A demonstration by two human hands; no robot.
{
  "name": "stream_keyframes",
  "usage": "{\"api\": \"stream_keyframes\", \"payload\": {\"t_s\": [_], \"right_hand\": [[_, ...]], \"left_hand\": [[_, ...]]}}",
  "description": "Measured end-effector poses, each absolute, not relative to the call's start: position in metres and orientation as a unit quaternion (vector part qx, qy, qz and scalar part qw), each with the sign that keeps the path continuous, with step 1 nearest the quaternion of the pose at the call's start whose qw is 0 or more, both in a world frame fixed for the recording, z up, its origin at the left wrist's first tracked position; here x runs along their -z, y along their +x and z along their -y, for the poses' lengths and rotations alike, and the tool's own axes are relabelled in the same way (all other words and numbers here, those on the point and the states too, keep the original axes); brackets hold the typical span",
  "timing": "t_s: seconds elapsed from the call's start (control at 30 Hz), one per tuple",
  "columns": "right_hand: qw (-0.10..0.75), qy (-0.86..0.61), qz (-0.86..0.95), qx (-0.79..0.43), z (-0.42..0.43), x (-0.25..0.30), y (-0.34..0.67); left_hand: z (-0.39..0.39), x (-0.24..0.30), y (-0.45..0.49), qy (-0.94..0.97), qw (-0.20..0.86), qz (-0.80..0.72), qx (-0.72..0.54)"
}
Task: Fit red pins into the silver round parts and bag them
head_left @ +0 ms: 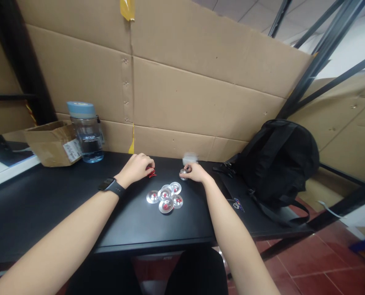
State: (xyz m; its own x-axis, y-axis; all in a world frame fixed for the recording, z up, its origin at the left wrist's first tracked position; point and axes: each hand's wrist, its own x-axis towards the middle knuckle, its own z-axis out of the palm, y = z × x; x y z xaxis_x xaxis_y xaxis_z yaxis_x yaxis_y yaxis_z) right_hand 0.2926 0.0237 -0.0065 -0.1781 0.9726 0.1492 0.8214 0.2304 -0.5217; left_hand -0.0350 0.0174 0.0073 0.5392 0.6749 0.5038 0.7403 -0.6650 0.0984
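Bottle: here on the left, a see-through bottle (88, 139) under a blue lid, bluish at its base; whether that's liquid, can't tell.
Carton: right beside it, a small cardboard box (51, 143), its inside hidden.
Backpack: over on the right, a bulky black backpack (280, 164), contents out of sight.
Silver discs: and centre stage, a cluster of silver discs (164, 194) with red middles, several overlapping, between the forearms and nearer the front edge than the hands.
Right hand: the right hand (196, 172) has fingertips pinched closed on a shiny metal piece (183, 175), a blurred whitish item (190, 158) just behind.
Left hand: the left hand (138, 168) curls over red pieces (152, 174); gripped or merely touched, can't tell.
Surface: a black tabletop (130, 229).
Room: cardboard wall (182, 94) behind, red floor tiles (317, 262) below.
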Motion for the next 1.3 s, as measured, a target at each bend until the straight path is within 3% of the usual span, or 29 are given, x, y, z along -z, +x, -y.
{"api": "stream_keyframes", "payload": {"t_s": [0.3,0.43,0.5,0.8,1.1,1.3], "right_hand": [[0.179,-0.522,0.817,-0.168,-0.004,-0.021,0.278],[0.045,-0.467,0.847,-0.25,0.011,-0.032,0.258],[0.036,-0.482,0.846,-0.224,0.014,-0.032,0.251],[0.209,-0.523,0.809,-0.165,0.005,-0.025,0.256],[0.353,-0.429,0.735,-0.388,0.003,-0.011,0.231],[0.369,-0.356,0.721,-0.466,0.011,-0.009,0.218]], "left_hand": [[-0.004,0.003,-0.003,-0.899,-0.02,0.342,0.272],[-0.002,0.003,0.001,-0.901,-0.024,0.338,0.27],[-0.004,0.005,-0.001,-0.9,-0.03,0.34,0.272],[0.003,-0.002,0.003,-0.897,-0.046,0.332,0.289],[0.015,-0.005,0.016,-0.87,-0.051,0.367,0.325],[0.01,-0.002,0.014,-0.865,-0.052,0.369,0.337]]}}
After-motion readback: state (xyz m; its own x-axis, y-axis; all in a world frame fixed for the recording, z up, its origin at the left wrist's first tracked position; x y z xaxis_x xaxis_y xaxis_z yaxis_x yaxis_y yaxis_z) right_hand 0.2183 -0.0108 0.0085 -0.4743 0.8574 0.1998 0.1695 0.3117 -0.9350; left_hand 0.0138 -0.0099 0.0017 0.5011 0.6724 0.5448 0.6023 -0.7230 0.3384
